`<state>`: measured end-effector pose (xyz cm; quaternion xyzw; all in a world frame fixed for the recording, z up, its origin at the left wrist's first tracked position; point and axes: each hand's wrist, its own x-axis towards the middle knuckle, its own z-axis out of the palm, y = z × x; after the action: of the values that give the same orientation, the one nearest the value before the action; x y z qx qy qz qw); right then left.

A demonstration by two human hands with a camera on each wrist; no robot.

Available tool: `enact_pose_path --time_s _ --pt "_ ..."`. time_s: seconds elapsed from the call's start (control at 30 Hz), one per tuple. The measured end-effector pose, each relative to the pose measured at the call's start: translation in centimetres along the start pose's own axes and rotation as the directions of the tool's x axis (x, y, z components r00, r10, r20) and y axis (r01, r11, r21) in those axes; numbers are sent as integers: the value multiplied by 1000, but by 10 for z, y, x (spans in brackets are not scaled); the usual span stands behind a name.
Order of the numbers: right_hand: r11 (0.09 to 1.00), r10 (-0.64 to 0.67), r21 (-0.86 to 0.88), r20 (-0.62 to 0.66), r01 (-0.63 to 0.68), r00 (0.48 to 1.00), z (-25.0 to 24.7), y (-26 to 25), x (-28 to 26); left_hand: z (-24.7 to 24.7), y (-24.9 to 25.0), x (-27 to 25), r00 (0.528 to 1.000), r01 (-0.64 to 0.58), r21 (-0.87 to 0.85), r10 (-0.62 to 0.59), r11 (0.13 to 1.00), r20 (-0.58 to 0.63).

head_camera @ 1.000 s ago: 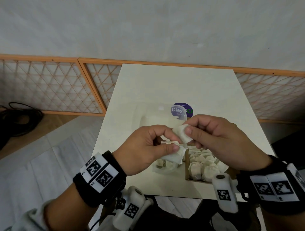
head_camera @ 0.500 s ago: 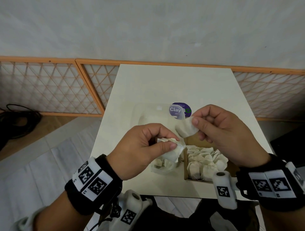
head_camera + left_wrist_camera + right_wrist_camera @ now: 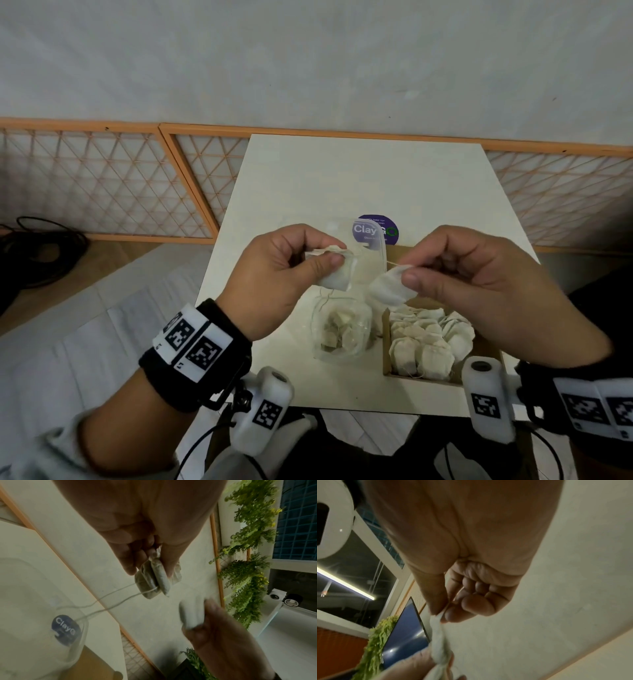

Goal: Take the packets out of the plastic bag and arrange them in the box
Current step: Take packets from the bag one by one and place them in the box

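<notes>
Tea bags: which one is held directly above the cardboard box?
The tea bag pinched by the right hand; the left hand's bags hang above the plastic bag.

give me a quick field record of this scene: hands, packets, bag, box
left hand: pinches a small bunch of packets
right hand: pinches a single packet
plastic bag: on the table, some packets inside
box: right of the bag, holds rows of packets

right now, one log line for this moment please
left hand: holds packets | right hand: pinches one packet | plastic bag: packets remain | box: partly filled
</notes>
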<state>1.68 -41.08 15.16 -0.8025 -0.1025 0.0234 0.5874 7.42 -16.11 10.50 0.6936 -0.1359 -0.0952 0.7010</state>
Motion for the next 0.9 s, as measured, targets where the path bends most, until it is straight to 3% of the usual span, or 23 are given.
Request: enact_pose_path --time_s 0.13,0.3,0.47,0.63,0.9 --pt "988 -89 118 -67 96 994 1 -3 9 14 -9 -4 998 44 21 -45 999 48" --pt "963 -8 264 -184 57 983 6 1 24 28 -16 -8 991 80 44 -84 996 108" --pt "998 -31 39 -241 41 970 4 9 36 23 -18 -14 989 14 146 -34 989 141" --pt "978 -27 -208 -133 -2 991 15 15 34 23 -8 -11 994 -100 125 95 987 49" --pt "968 -44 -247 54 56 998 18 6 23 26 -7 -1 991 -134 -27 134 991 4"
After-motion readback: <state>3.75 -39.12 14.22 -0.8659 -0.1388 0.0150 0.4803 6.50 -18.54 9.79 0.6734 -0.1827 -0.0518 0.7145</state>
